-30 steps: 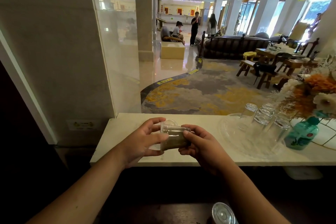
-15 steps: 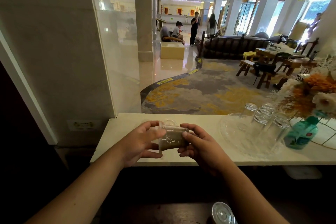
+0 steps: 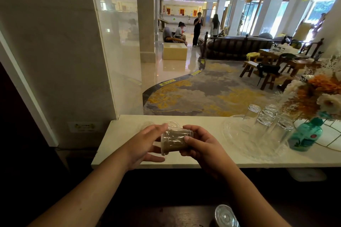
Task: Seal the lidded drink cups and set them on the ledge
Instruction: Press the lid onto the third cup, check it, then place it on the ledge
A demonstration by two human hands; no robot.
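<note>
A clear plastic drink cup [image 3: 174,142] with brown liquid lies on its side in my hands, just above the white stone ledge [image 3: 208,125]. My left hand [image 3: 144,145] holds its lidded end, thumb on top and fingers underneath. My right hand [image 3: 201,147] grips the cup's base, the thumb pressing on the wall. Behind the cup, a clear dome lid [image 3: 173,124] shows on the ledge; I cannot tell what it sits on. A second lidded cup [image 3: 226,215] stands on the dark counter at the bottom edge.
A clear tray [image 3: 239,145] with several upturned glasses [image 3: 267,116] fills the ledge's right half. Beside it stand a green bottle [image 3: 305,136] and a flower arrangement [image 3: 317,94]. A marble pillar [image 3: 55,61] bounds the ledge on the left. Beyond lies a lobby with people.
Between my hands the cup has tilted, its lidded end sinking toward me. My left fingers have slid further under it. Both hands stay over the same spot on the ledge.
</note>
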